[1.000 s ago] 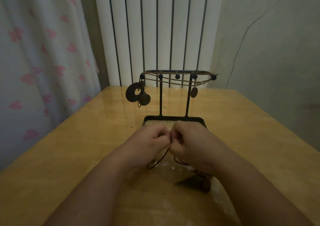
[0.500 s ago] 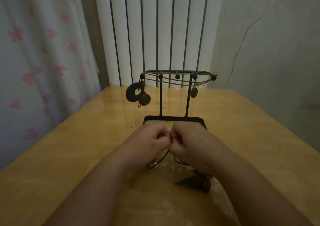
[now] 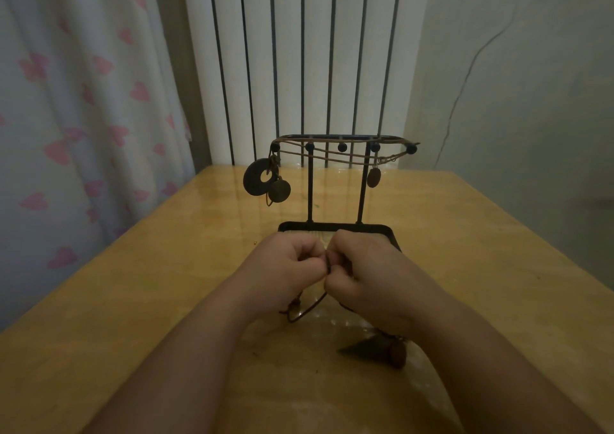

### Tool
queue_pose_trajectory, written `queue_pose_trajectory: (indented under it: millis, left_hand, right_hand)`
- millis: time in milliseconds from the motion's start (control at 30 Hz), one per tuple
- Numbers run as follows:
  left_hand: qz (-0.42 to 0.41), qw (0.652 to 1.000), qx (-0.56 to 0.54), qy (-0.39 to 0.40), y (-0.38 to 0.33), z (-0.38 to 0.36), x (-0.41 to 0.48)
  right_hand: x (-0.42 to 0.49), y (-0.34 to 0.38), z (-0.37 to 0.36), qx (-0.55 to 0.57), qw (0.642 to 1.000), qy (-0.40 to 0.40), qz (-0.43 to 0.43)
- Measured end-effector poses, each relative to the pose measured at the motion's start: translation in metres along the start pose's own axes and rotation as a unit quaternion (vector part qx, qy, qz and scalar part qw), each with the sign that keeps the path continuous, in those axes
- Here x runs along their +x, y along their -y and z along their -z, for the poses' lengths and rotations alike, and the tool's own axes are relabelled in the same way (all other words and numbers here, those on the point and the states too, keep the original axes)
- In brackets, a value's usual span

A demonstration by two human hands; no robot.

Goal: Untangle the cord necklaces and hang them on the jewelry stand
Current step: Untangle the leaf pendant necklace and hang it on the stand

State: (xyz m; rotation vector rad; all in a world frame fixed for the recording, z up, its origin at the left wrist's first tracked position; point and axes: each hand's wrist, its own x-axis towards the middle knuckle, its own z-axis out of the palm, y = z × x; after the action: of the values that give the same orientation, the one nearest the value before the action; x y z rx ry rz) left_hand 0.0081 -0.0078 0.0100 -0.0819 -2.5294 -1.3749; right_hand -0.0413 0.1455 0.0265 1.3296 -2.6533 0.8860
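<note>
Near the middle of the tabletop [image 3: 133, 300], just in front of the jewelry stand [image 3: 310, 194], the left hand [image 3: 285, 267] and right hand [image 3: 362, 267] are both curled tight, pinching a dark cord necklace [image 3: 310, 307] between them, its loops trailing down to a cone pendant [image 3: 372, 350] lying by the right wrist. A hard tug here would likely cinch the knot tighter, and a jerk forward could knock the light stand and shake off the hung necklaces [image 3: 265, 184]. Around this, a pale cracked wall [image 3: 531, 101] stands right, a white ribbed radiator [image 3: 289, 61] far, a heart-print curtain [image 3: 83, 118] left, and the glossy yellow wood looks slick.
</note>
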Motion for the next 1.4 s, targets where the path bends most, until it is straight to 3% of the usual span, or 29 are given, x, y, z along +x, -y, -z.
queue_pose_trajectory:
  millis: [167, 300, 467, 733, 1400]
  left_hand:
    - [0.011, 0.999, -0.04, -0.004, 0.0, 0.001, 0.0]
    - [0.043, 0.998, -0.037, -0.035, 0.006, 0.007, -0.001]
    - [0.017, 0.997, -0.045, -0.065, -0.001, 0.004, -0.001]
    - [-0.011, 0.996, -0.078, -0.045, -0.005, 0.004, -0.004]
    - [-0.015, 0.998, 0.012, -0.067, -0.002, 0.007, -0.002]
  right_hand:
    - [-0.003, 0.002, -0.002, 0.068, 0.997, -0.033, 0.007]
    - [-0.005, 0.001, 0.008, 0.17, 0.979, -0.111, 0.007]
    - [-0.003, -0.008, 0.004, 0.172, 0.982, -0.08, -0.019]
    - [-0.001, -0.011, 0.0, 0.148, 0.987, -0.062, -0.006]
    - [0.0, -0.017, -0.002, 0.077, 0.994, -0.079, 0.007]
